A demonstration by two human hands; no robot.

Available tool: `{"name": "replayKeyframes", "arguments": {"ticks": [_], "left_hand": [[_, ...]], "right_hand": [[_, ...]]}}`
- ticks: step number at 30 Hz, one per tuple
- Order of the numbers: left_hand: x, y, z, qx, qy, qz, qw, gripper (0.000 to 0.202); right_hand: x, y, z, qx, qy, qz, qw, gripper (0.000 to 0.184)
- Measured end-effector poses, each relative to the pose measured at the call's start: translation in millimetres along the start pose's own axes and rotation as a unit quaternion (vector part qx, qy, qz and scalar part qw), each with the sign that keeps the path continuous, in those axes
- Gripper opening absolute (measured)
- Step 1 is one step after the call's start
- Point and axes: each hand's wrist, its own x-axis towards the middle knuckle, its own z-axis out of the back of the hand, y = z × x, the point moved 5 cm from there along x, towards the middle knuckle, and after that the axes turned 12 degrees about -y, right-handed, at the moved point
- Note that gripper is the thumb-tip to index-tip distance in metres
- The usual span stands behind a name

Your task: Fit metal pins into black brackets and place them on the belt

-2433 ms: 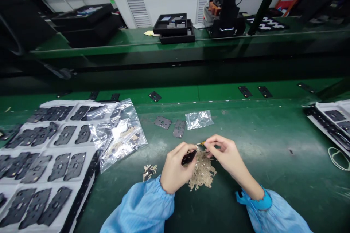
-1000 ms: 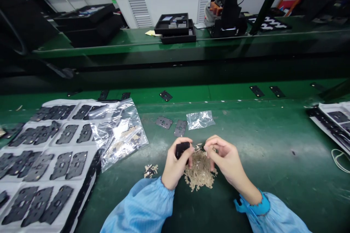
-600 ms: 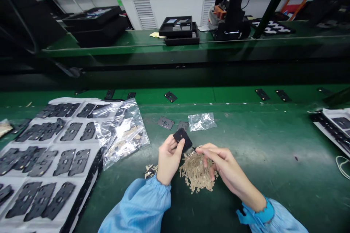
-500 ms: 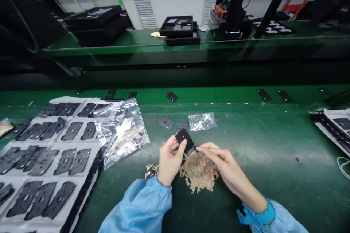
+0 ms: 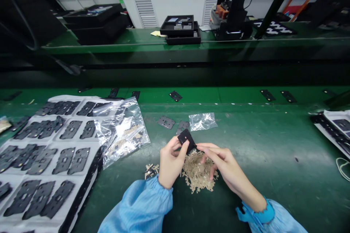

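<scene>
My left hand (image 5: 171,163) pinches a small black plate (image 5: 186,141) above the left edge of a loose pile of tan strip pieces (image 5: 198,175). My right hand (image 5: 222,164) reaches in from the right over the pile. Its thumb and forefinger meet at the plate's lower edge, seemingly around a tiny tan piece, which is barely visible. A small cluster of the same tan pieces (image 5: 150,172) lies just left of my left wrist.
A clear bag of tan pieces (image 5: 123,131) lies on a white sheet of black plates (image 5: 51,142). Loose plates (image 5: 166,122) and a small empty-looking bag (image 5: 202,121) lie ahead. Several plates line the green bench's far edge. Trays (image 5: 180,31) stand on the rear bench.
My left hand has raised the black plate and turned it flatter toward me. My right hand has moved its fingertips from above the pile to the plate's edge. The head view has shifted slightly.
</scene>
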Motion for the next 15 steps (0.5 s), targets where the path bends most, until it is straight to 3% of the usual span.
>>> {"name": "replayKeyframes", "arguments": {"ticks": [15], "left_hand": [[-1.6, -1.6, -0.5, 0.001, 0.006, 0.009, 1.000, 0.019]], "right_hand": [[0.5, 1.5, -1.4, 0.032, 0.000, -0.017, 0.999, 0.029]]}}
